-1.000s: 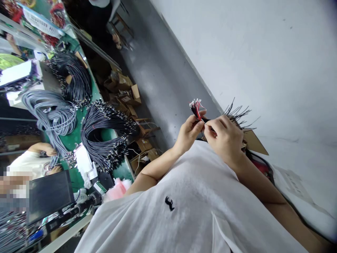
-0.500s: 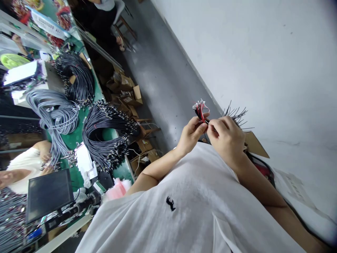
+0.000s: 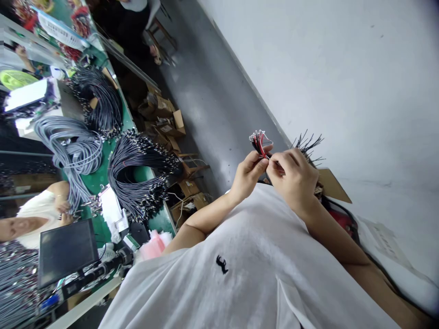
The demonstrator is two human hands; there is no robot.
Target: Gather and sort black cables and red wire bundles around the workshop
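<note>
Between thumb and fingers, my left hand (image 3: 247, 176) pinches a small bundle of wires (image 3: 259, 142) in red, black and white, whose pale tips fan out above the grip. My right hand (image 3: 294, 180) is closed right beside it, its fingertips meeting the lower part of the same bundle, where a thin white strand shows. Past the knuckles of my right hand, dark thin wire ends (image 3: 309, 145) stick out; whether they belong to the held bundle is hidden. Both hands are in front of my white shirt.
At left a green workbench (image 3: 103, 169) carries coiled black cables (image 3: 132, 169), grey cables (image 3: 73, 146) and a monitor (image 3: 67, 253). A co-worker (image 3: 37, 214) sits across it. Cardboard boxes (image 3: 164, 109) stand beneath. A white wall (image 3: 329, 68) rises at right, near a cardboard flap (image 3: 332, 185).
My right hand has shifted very slightly left against the bundle. The dark wire ends behind it have moved a little. My left hand keeps its pinch.
</note>
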